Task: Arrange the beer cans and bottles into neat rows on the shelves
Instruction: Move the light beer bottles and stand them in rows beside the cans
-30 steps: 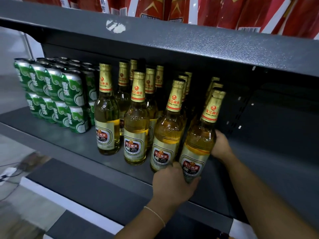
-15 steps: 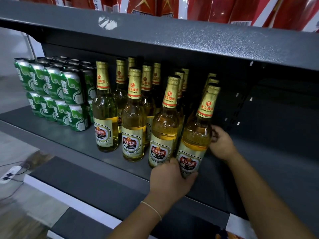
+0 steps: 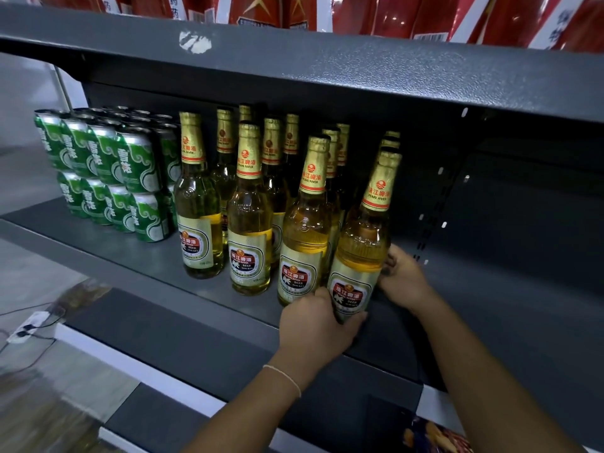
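Note:
Several gold-capped beer bottles stand in rows on the dark grey shelf (image 3: 137,259). The front-right bottle (image 3: 361,246) leans slightly. My left hand (image 3: 318,322) grips its base from the front. My right hand (image 3: 403,276) holds its lower right side, fingers curled behind the glass. Next to it on the left stand three more front bottles (image 3: 304,230). Green beer cans (image 3: 137,161) are stacked two high at the shelf's left end.
The upper shelf (image 3: 359,70) hangs low over the bottle tops and carries red packages (image 3: 408,14). The shelf area right of the bottles (image 3: 506,289) is bare. A lower shelf (image 3: 196,338) juts out below. A power strip (image 3: 27,326) lies on the floor at left.
The view shifted slightly. Both hands stay on the front-right bottle, which has been nudged a little closer to its neighbour and sits a bit more upright.

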The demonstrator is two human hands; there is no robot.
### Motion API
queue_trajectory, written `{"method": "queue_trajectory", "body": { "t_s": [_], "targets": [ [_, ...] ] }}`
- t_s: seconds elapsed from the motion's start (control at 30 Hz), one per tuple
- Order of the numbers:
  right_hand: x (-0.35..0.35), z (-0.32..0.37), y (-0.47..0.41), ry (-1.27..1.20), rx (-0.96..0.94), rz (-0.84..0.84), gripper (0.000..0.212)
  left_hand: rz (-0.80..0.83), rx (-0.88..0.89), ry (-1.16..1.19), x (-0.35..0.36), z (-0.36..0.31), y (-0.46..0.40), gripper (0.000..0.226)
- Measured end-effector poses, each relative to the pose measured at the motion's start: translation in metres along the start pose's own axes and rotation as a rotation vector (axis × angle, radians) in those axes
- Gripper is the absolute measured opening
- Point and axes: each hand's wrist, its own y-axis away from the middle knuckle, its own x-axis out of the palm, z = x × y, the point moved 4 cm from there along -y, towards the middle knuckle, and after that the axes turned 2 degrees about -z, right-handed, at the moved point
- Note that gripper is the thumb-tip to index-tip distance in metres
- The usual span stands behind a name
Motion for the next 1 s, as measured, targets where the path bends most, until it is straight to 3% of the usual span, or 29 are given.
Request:
{"method": "queue_trajectory", "body": {
  "t_s": [0.17, 0.3, 0.43, 0.6, 0.8, 1.0],
  "targets": [
    [-0.002, -0.010, 0.001, -0.032, 0.026, 0.011, 0.042, -0.032, 0.008, 0.008, -0.001, -0.002, 0.002, 0.059],
    [-0.005, -0.019, 0.006, -0.071, 0.070, -0.030, 0.064, -0.025, 0.014, -0.035, -0.003, -0.004, 0.003, 0.059],
    [-0.016, -0.003, 0.024, 0.032, -0.064, -0.371, 0.050, 0.019, -0.013, -0.061, -0.007, -0.003, 0.002, 0.061],
    [-0.006, 0.044, 0.072, -0.010, -0.409, -0.704, 0.026, 0.065, 0.057, -0.092, -0.027, 0.005, -0.004, 0.061],
    [0.046, 0.093, 0.097, 0.089, -0.635, -0.675, 0.029, 0.068, 0.226, -0.009, -0.061, 0.027, -0.027, 0.036],
    [0.099, 0.118, 0.097, 0.245, -0.671, -0.754, 0.019, 0.006, 0.252, 0.126, -0.098, 0.087, -0.048, 0.026]
  ]
}}
